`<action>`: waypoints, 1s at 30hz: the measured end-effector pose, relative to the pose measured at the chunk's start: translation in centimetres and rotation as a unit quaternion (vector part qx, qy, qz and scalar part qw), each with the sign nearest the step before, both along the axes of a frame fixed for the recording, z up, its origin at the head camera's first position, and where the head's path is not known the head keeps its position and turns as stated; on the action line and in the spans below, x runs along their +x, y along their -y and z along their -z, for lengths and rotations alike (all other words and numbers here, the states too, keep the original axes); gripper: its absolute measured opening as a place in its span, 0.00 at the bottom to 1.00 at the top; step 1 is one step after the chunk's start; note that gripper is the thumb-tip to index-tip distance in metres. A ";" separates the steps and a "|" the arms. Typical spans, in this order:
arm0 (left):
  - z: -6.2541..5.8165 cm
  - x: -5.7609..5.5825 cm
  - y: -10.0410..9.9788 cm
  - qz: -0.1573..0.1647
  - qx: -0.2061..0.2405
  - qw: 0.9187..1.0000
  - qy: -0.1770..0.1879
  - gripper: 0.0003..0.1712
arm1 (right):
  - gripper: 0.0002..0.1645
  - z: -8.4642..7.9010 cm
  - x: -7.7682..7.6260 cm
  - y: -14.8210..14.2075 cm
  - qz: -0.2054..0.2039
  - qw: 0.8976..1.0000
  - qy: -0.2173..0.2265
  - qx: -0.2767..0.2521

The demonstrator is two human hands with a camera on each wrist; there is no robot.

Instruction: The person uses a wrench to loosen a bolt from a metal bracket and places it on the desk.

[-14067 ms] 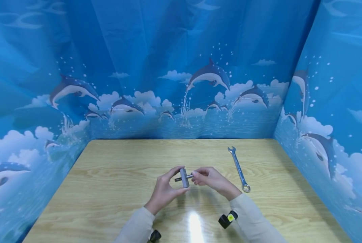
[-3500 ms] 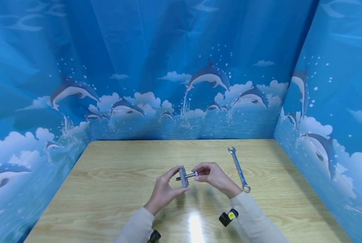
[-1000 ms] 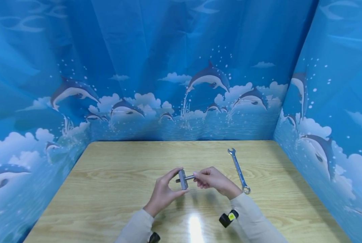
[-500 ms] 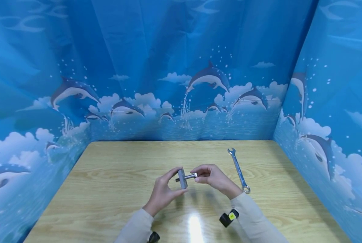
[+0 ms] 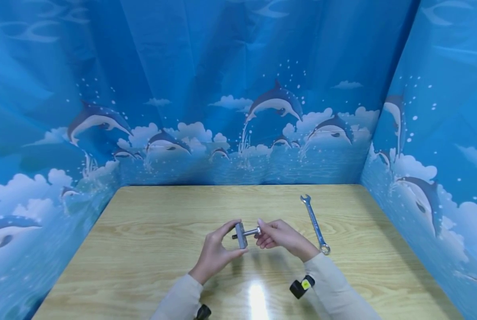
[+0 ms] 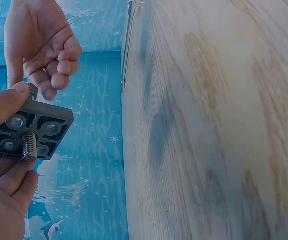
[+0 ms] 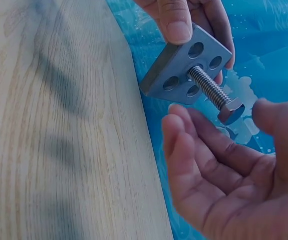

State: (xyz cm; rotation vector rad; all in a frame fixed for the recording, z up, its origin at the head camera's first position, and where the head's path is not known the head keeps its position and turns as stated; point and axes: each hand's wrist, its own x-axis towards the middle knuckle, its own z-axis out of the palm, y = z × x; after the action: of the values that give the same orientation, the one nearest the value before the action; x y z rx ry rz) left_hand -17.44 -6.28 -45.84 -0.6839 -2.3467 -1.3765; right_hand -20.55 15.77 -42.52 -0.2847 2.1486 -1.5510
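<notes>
My left hand (image 5: 214, 253) holds a square grey metal plate (image 7: 176, 65) by its edges, between thumb and fingers, above the table. The plate has round holes near its corners. A hex-head bolt (image 7: 211, 87) runs through its centre. The bolt's threaded end (image 6: 29, 146) sticks out of the ribbed side, and its head points towards my right hand (image 7: 224, 190). My right fingers are loosely bent below the bolt head, the thumb on its other side. In the right wrist view a gap shows between thumb and head.
A combination wrench (image 5: 315, 224) lies on the wood-grain table (image 5: 154, 262), right of my right hand, its open end pointing away. Blue dolphin-print sheets (image 5: 206, 164) stand along the table's back and sides. A black camera (image 5: 298, 288) sits at my right wrist.
My right fingers pinched the bolt head one second ago and have since let go, the thumb now higher. Less thread shows left of the plate than 14 seconds ago. My left hand keeps its hold.
</notes>
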 end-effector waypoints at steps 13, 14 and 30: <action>0.2 0.1 -0.1 0.001 0.003 1.000 -0.001 0.45 | 0.32 -0.2 0.1 0.0 0.013 0.999 -0.006 0.029; 0.2 0.1 -0.1 0.001 0.003 1.000 -0.002 0.45 | 0.30 -0.2 0.1 -0.1 0.012 0.999 -0.013 0.027; 0.2 0.1 0.2 0.003 0.006 1.000 0.014 0.43 | 0.19 -0.3 0.2 0.1 0.033 0.997 -0.075 -0.002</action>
State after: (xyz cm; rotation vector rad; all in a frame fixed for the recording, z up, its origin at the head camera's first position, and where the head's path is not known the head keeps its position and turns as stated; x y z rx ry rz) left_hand -17.32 -6.50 -46.04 -0.6723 -2.3588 -1.4106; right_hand -20.32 15.65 -42.24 -0.3447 2.2911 -1.6162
